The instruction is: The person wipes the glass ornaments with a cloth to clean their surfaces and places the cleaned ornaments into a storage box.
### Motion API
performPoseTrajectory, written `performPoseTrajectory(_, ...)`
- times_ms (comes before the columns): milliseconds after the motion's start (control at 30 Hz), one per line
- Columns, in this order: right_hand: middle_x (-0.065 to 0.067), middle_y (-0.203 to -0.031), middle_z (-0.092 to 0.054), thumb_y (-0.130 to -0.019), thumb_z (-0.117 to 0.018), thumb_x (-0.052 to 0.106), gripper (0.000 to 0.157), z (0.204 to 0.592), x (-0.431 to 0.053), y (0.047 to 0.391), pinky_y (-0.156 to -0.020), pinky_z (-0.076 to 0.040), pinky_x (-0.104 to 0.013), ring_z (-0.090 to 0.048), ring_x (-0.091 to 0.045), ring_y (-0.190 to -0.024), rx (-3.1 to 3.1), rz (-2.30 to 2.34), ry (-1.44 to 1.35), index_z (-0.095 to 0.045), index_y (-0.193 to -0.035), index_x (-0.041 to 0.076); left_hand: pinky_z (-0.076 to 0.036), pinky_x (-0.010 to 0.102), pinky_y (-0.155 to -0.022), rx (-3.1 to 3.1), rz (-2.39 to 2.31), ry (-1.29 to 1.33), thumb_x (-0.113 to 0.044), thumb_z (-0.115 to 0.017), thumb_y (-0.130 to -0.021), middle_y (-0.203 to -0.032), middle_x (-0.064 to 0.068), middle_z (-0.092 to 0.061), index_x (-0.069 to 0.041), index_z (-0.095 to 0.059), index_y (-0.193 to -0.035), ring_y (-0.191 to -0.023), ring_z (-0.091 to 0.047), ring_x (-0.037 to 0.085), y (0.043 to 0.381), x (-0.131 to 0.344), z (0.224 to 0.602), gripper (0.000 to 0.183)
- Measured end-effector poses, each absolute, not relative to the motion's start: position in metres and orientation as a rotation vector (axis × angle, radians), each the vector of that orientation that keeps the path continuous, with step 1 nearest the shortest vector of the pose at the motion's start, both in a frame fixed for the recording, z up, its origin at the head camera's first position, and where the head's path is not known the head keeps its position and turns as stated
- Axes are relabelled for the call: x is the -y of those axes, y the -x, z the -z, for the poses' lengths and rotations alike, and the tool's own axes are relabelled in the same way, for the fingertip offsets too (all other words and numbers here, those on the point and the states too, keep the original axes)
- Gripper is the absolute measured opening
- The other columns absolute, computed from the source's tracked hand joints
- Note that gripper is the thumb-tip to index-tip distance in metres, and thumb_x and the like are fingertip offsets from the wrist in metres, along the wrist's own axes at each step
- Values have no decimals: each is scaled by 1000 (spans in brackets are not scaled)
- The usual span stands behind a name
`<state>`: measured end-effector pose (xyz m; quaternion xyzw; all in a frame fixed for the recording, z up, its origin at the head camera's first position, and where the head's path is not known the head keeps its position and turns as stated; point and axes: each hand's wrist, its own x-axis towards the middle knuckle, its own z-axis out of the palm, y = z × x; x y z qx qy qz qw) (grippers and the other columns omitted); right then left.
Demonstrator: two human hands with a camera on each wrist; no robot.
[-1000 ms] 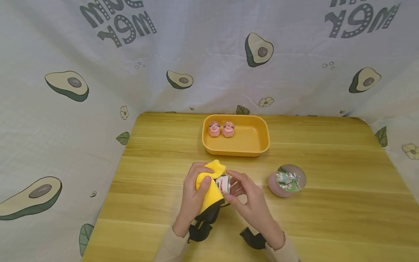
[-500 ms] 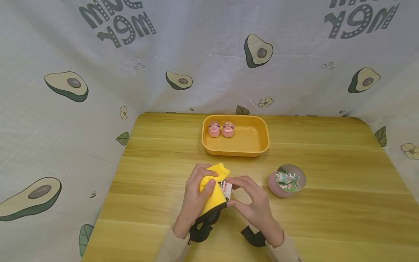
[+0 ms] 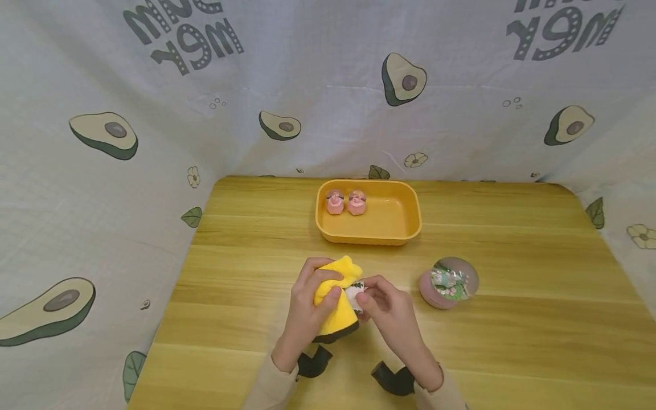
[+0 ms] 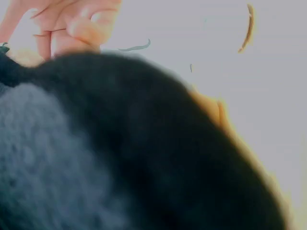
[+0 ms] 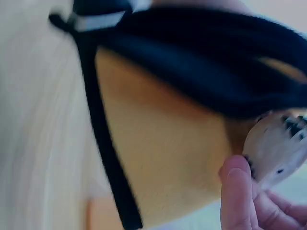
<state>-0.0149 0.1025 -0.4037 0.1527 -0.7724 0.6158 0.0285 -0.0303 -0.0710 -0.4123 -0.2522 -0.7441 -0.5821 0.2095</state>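
Note:
In the head view, my left hand [image 3: 306,304] grips a yellow cloth [image 3: 338,316] with dark edging, bunched over a small white ornament [image 3: 353,294] with dark green printed figures. From the other side, my right hand [image 3: 393,310] pinches the ornament's exposed white part, thumb in front. The end inside the cloth is hidden. The right wrist view shows the ornament's rounded white side [image 5: 276,148], fingertips [image 5: 236,170] against it, and the hanging cloth [image 5: 163,143] with its black border. Blurred dark cloth [image 4: 158,143] covers most of the left wrist view.
Behind the hands stands a yellow tray [image 3: 389,228] with two small pink snow globes [image 3: 356,203] at its left. A larger snow globe with a pink base [image 3: 446,285] lies tilted to the right. A printed curtain [image 3: 333,85] borders the wooden table [image 3: 523,285].
The ornament has turned: printed lettering faced the head camera earlier, now small green figures do. My right thumb has moved onto its front. The cloth and left hand shifted slightly right.

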Motion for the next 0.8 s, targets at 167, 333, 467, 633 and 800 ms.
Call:
performPoseTrajectory(167, -10, -106, -60, -92, -65, 28, 42, 406, -105, 19, -76, -51, -24, -61, -15, -89, 2249, -1538, -789, -56, -122, 1, -49, 32, -80, 2035, 1803, 530, -14, -53, -96, -110, 12, -56, -7, -61, -102, -100, -56, 25, 31, 72, 412, 12)
performPoseTrajectory(333, -22, -120, -52, -94, -61, 31, 41, 410, -106, 26, -93, -41, -21, -52, -28, -112, 2056, -1356, -1063, -59, -121, 2, -47, 31, -84, 2028, 1946, 443, 2, -48, -93, -109, 18, -56, 2, -58, -103, -101, -54, 30, 30, 73, 407, 14)
performPoseTrajectory(467, -20, -109, -59, -90, -64, 30, 37, 412, -106, 29, -91, -44, -20, -57, -25, -104, 1964, -1348, -1037, -65, -112, 0, -46, 32, -85, 2052, 1953, 477, 0, -49, -93, -109, 16, -56, -1, -58, -103, -102, -53, 26, 30, 73, 406, 14)
performPoseTrajectory(633, -16, -100, -62, -82, -71, 32, 45, 411, -106, 29, -84, -48, -21, -62, -21, -90, 1951, -1438, -975, -64, -109, -4, -47, 34, -86, 2041, 1856, 560, -11, -51, -96, -110, 11, -57, -6, -60, -103, -101, -54, 25, 31, 74, 407, 12)
performPoseTrajectory(800, -11, -95, -65, -77, -76, 27, 48, 411, -103, 22, -72, -52, -23, -64, -16, -79, 2033, -1701, -809, -63, -109, -6, -49, 35, -81, 2027, 1712, 650, -25, -51, -97, -109, 11, -56, -8, -61, -100, -98, -56, 26, 32, 75, 407, 20)
